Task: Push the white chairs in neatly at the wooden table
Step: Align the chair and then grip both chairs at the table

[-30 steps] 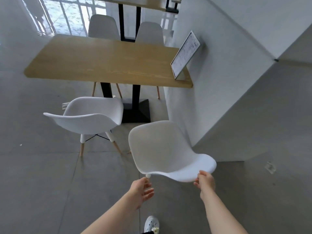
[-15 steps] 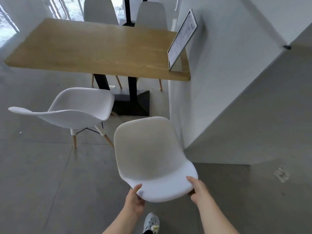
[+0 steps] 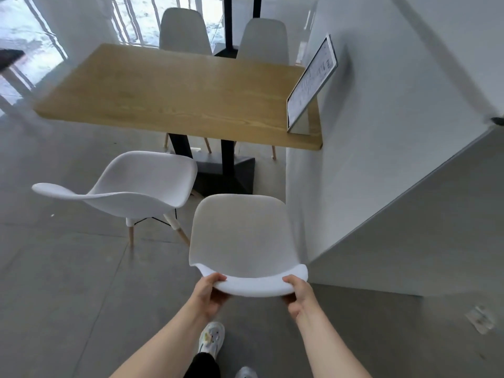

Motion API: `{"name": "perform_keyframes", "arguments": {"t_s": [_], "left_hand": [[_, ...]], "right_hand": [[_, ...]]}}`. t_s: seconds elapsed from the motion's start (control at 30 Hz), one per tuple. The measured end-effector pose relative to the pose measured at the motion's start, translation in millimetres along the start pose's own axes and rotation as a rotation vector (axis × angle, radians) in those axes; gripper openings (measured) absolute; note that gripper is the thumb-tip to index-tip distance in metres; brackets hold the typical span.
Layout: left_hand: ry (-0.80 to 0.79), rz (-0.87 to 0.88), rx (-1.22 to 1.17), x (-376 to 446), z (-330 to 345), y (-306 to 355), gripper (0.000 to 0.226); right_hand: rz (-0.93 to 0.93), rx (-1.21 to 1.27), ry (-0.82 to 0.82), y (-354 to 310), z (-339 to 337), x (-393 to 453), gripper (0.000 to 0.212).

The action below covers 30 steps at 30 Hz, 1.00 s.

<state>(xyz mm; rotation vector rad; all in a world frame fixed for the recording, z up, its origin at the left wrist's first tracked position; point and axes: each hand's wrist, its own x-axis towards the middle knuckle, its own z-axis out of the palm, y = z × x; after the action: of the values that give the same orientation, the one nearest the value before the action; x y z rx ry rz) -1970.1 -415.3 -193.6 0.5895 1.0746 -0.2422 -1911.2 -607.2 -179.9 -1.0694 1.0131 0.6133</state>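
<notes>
A white shell chair point(image 3: 240, 236) stands right in front of me, its seat facing the wooden table point(image 3: 174, 96). My left hand point(image 3: 208, 294) grips the left end of its backrest top edge and my right hand point(image 3: 298, 294) grips the right end. This chair sits short of the table's near edge, close to the white wall on the right. A second white chair point(image 3: 136, 184) stands to the left, turned sideways and pulled out from the table. Two more white chairs point(image 3: 184, 31) point(image 3: 263, 40) are tucked in on the table's far side.
A framed menu board point(image 3: 311, 83) leans against the white wall point(image 3: 381, 132) at the table's right end. The table's black pedestal base point(image 3: 223, 173) stands on the grey tile floor ahead of the held chair. My shoe point(image 3: 211, 336) is below the chair. Windows lie beyond the table.
My left hand has closed on the backrest, joining the right. The chair has swung from angled left to facing the table squarely and sits nearer the wall.
</notes>
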Motion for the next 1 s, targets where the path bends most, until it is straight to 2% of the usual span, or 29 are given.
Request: {"name": "perform_keyframes", "arguments": {"t_s": [0.07,0.43,0.6,0.73,0.93,1.0], "left_hand": [[-0.02,0.022,0.02,10,1,19,0.018],[-0.071,-0.016,0.08,81,30,108,0.026],[-0.093,0.004,0.072,98,46,135,0.039],[-0.11,0.013,0.067,111,62,153,0.058],[-0.156,0.031,0.052,132,82,170,0.066],[-0.165,0.018,0.063,136,90,170,0.059]], "right_hand": [[0.003,0.032,-0.012,-2,18,0,0.01],[-0.005,0.177,0.041,-35,96,46,0.014],[-0.019,0.214,0.046,-47,118,68,0.024],[-0.019,0.215,0.039,-64,133,80,0.013],[-0.042,0.205,0.038,-88,148,98,0.018],[-0.058,0.183,0.053,-100,147,104,0.025]]}}
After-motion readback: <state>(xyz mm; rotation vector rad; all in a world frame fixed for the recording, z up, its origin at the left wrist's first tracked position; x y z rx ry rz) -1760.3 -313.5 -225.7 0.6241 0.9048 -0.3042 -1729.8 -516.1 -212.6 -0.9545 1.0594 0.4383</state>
